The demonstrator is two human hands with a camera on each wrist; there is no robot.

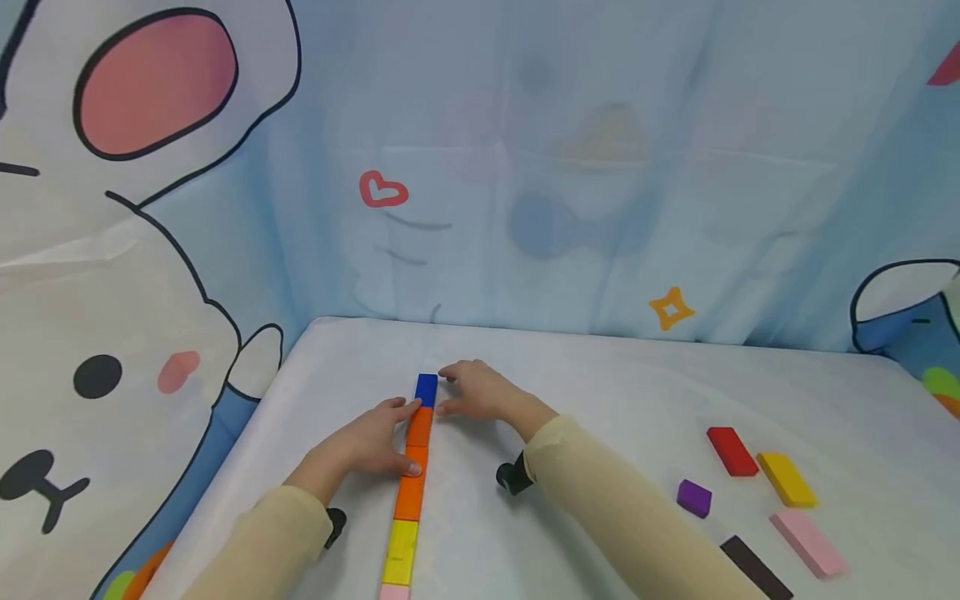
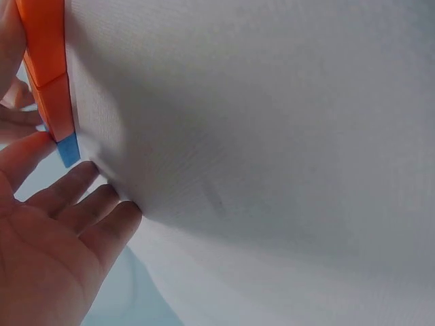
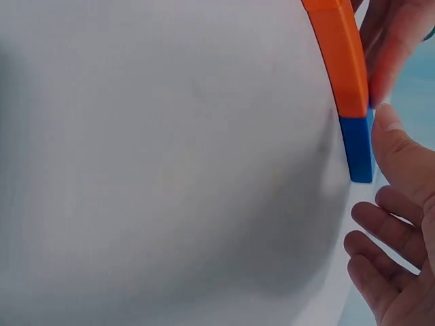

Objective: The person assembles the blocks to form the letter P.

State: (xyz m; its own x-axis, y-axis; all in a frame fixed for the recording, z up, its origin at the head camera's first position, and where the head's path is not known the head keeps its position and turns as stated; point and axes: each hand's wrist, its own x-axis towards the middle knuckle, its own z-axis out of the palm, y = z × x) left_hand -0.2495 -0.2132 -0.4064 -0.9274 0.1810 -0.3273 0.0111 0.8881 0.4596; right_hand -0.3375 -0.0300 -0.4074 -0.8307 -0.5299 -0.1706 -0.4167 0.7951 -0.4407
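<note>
A straight row of blocks runs away from me, with a blue block [image 1: 426,389] at the far end. Behind it come several orange blocks [image 1: 409,500], then yellow blocks [image 1: 401,552] and a pink block [image 1: 394,592] cut off by the frame. My left hand [image 1: 363,442] lies along the row's left side, thumb and index finger touching the orange part, the other fingers spread on the cloth. Beside the blue block's right side is my right hand [image 1: 483,393], fingers loosely bent; in the right wrist view its thumb [image 3: 394,139] comes close to the blue block [image 3: 357,149], contact uncertain.
To the right lie a red block [image 1: 732,452], a yellow block [image 1: 787,480], a small purple block [image 1: 693,498], a pink block [image 1: 810,543] and a dark brown block [image 1: 756,568]. A patterned curtain [image 1: 480,250] hangs behind the white-covered table [image 1: 600,383].
</note>
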